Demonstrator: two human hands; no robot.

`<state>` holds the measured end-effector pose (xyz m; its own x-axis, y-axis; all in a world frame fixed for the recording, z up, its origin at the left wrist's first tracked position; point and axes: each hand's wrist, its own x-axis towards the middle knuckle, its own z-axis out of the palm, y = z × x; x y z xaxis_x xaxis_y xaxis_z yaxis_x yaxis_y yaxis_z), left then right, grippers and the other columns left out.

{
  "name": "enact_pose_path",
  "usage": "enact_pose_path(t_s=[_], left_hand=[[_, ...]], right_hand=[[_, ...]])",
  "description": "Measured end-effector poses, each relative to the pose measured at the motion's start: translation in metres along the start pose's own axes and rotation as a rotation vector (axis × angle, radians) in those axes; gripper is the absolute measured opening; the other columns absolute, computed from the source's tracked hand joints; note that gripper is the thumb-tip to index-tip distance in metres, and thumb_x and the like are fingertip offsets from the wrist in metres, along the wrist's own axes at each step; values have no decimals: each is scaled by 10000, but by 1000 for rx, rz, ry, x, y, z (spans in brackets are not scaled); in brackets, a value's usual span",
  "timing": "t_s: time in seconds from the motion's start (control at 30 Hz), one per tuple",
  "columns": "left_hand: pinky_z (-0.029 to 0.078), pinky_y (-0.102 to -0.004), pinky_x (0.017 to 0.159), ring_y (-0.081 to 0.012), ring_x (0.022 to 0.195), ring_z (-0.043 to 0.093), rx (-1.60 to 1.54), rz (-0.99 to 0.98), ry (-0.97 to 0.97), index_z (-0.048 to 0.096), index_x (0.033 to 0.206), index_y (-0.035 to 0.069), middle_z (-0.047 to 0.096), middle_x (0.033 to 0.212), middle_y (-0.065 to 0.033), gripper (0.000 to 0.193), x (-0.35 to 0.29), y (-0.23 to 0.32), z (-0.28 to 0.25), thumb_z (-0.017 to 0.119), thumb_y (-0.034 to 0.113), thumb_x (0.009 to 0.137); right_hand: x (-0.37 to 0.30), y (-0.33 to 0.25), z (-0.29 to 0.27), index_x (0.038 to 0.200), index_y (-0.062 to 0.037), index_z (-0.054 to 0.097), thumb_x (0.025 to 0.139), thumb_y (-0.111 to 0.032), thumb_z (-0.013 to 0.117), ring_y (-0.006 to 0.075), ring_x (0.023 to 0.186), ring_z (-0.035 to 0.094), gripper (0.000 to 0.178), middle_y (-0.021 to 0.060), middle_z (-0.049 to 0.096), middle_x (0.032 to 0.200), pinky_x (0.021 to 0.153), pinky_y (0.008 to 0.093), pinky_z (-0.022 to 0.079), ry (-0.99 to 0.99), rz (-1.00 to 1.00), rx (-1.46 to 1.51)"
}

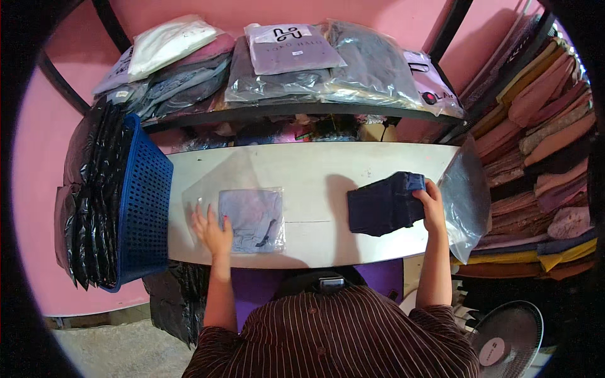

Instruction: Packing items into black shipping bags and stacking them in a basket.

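On the white table (302, 246), a folded light blue garment (252, 217) lies inside a clear plastic bag (281, 239). My left hand (212, 230) rests at the left side of that bag, fingers spread. Farther right, my right hand (432, 205) grips the upper right corner of folded dark blue jeans (384, 205), with the thumb on top. The jeans appear tilted a little above the table and cast a shadow to their left. The fingers under the corner are hidden.
A blue perforated basket (148, 201) with black plastic packages (94, 195) stands at the left. Bagged clothes (277, 82) fill a shelf behind the table. A clear plastic sheet or bag (466, 198) hangs over the right end, near stacked fabrics (535, 145). A fan (510, 340) stands lower right.
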<state>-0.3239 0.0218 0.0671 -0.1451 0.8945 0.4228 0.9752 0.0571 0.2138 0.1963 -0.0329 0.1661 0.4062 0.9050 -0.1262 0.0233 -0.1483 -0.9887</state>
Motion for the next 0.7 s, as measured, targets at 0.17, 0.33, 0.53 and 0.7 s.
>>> enact_pose_path(t_s=[0.17, 0.33, 0.53, 0.7], left_hand=[[298, -472, 1041, -385, 1272, 357, -669, 259, -272, 545, 1209, 39, 455, 1321, -189, 519, 1, 150, -19, 680, 239, 750], [375, -458, 1004, -437, 1190, 426, -845, 118, -418, 215, 1435, 41, 293, 1364, -283, 1022, -38, 269, 15, 807, 327, 652], [487, -364, 859, -297, 990, 616, -574, -228, -666, 448, 1295, -7, 627, 1066, -210, 706, -51, 210, 115, 750, 287, 729], [462, -356, 902, -270, 1063, 600, -669, -351, -658, 596, 1126, -58, 623, 1120, -187, 669, -69, 229, 106, 768, 448, 723]], right_hand=[[-13, -53, 33, 985, -22, 565, 760, -19, 586, 114, 844, 566, 226, 30, 612, 900, 817, 245, 440, -250, 11, 234], [-3, -58, 3, 1002, -15, 567, 772, -11, 587, 106, 843, 574, 231, 31, 622, 914, 816, 241, 450, -322, -2, 342], [63, 43, -93, 1069, -8, 589, 773, -7, 580, 113, 823, 579, 296, 26, 624, 896, 773, 238, 454, -171, 12, 196], [95, 162, -151, 1116, -24, 608, 750, -20, 646, 138, 718, 574, 369, 41, 606, 809, 646, 265, 465, 42, 121, -346]])
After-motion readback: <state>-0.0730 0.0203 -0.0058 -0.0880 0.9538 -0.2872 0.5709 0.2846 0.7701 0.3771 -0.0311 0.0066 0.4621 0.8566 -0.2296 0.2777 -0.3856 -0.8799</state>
